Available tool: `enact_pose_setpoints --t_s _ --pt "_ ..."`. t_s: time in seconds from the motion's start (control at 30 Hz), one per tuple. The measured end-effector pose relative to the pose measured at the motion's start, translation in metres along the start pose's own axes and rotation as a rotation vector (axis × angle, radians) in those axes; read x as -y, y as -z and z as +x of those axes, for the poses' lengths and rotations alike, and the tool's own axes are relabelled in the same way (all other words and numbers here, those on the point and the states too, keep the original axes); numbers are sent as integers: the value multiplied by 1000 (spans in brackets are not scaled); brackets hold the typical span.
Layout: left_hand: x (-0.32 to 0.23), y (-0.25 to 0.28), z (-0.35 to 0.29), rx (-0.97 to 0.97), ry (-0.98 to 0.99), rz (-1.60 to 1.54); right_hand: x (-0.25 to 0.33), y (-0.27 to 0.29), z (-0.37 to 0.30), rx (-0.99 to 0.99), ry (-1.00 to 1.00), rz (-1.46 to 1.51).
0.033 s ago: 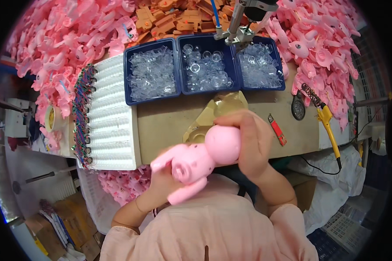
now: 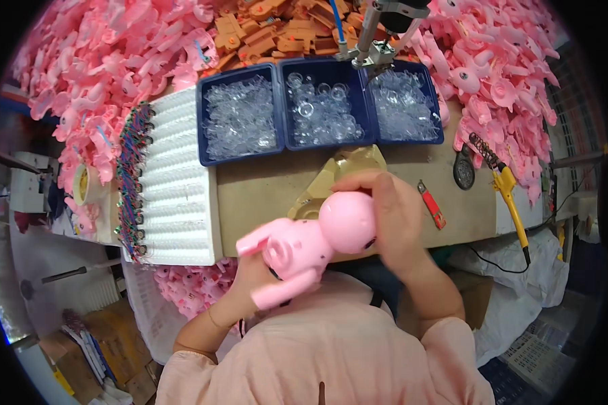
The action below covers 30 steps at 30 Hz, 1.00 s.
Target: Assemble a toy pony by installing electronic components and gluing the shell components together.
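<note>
A pink plastic doll figure lies tilted between my hands above the table's near edge. Its round head points right, its two limbs stick out to the left, and a dark spot shows at the head's right side. My right hand curls round the head from the right, fingers over its top. Under the body, my left hand grips from the lower left; its fingers are mostly hidden by the doll. A gold-coloured moulded tray rests on the table just behind the doll.
Three blue bins of clear plastic parts stand at the back, below a metal tool head. Wired parts line a white foam tray. Pink pieces heap up both sides. A red cutter and yellow soldering iron lie right.
The doll has turned a little in my hands, so a dark spot now shows on its head and its lower limb has shifted left. Both hands keep their hold.
</note>
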State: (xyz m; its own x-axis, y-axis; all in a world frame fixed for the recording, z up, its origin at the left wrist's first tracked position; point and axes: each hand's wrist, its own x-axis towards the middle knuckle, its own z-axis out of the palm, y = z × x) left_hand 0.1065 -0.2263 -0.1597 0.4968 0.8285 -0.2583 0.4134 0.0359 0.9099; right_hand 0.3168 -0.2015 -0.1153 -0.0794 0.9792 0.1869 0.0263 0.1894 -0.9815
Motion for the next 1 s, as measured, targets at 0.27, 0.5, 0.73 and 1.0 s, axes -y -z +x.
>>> enact_pose_setpoints --t_s 0.27,0.5,0.73,1.0 --pt "46 8 3 394 175 -1493 -7 -15 2 239 64 -112" --pt "53 65 -67 -24 271 -930 3 6 -2 623 10 -179" --pt "97 159 -164 367 1080 892 -36 65 7 47 -183 -399" --pt "-10 158 -28 598 158 204 -87 183 174 -659 30 -1522"
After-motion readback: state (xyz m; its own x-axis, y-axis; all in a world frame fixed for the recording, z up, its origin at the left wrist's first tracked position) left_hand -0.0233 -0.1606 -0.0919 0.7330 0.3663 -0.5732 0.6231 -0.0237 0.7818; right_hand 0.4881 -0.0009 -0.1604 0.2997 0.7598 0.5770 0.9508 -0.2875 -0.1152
